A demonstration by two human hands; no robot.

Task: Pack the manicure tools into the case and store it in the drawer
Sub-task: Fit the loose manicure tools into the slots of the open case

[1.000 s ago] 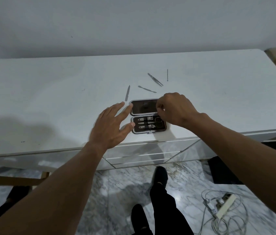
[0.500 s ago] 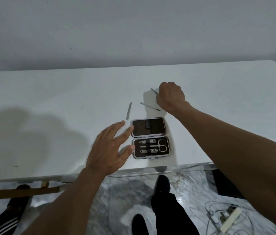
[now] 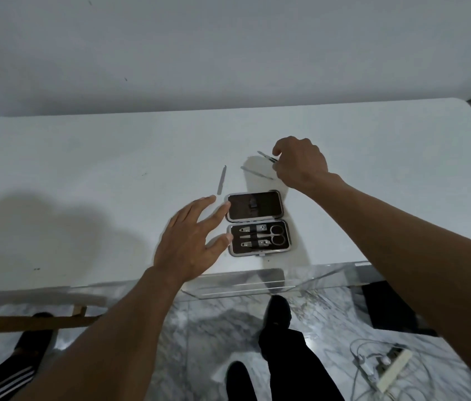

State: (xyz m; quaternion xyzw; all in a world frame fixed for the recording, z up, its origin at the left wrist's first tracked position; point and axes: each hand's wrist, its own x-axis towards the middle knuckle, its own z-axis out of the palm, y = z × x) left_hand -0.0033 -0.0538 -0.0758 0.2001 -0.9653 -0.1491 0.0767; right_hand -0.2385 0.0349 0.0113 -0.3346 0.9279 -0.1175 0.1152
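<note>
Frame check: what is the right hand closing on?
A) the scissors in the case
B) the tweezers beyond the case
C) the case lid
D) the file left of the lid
B: the right hand pinches the end of the tweezers, which lie on the table beyond the open case.

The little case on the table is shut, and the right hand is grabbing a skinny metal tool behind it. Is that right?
Not quite. The case is open, its lid lying flat and the scissors showing in the other half, as the head view shows. The rest holds: the right hand pinches a skinny metal tool beyond it.
</note>
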